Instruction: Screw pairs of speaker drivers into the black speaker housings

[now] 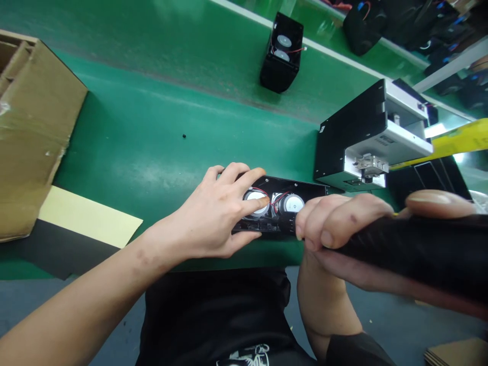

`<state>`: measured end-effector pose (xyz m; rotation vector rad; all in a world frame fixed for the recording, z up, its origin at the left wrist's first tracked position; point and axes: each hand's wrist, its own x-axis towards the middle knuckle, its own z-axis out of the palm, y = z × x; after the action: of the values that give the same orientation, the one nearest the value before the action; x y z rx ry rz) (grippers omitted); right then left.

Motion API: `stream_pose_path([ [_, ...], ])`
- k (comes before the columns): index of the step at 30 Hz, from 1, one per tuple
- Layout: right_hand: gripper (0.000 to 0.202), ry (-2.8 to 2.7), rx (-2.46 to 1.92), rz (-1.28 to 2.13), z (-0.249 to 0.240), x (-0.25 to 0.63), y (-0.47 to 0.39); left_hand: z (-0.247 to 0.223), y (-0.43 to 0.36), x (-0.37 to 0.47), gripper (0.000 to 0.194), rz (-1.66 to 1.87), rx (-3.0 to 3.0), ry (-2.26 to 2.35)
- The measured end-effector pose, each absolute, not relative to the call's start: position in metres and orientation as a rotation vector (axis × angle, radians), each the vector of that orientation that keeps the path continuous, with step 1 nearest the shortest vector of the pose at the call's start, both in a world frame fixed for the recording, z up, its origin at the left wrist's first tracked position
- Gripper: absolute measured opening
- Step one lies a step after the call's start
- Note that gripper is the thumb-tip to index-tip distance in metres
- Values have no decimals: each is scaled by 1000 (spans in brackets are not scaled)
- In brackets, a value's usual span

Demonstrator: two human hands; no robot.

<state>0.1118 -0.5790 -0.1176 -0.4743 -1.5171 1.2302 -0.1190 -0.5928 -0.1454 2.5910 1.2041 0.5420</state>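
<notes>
We press our left hand [215, 213], fingers spread flat, on the black speaker housing [280, 206] lying at the near edge of the green bench [152, 137]. Our right hand [343, 223] is clenched around a black screwdriver handle [419, 249] just right of it.

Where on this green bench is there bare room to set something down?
The widest bare patch of green mat lies between the cardboard box, the left hand and the far speaker unit. It is crowded on the right, around the open speaker panel, the right hand and the black machine.
</notes>
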Motion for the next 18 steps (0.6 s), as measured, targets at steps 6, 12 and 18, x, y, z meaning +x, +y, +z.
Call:
stream_pose_path([
  [6,17,-1470,-369,1343,-112,110,-576,-144,-595,-120,48,523,2597,1185],
  [12,35,-1656,-424,1397,-111,120,-573,-144,-596,-119,46,532,2585,1195],
  [18,26,-1395,-370,1262,-122,96,-588,-146,-595,-120,43,552,2550,1211],
])
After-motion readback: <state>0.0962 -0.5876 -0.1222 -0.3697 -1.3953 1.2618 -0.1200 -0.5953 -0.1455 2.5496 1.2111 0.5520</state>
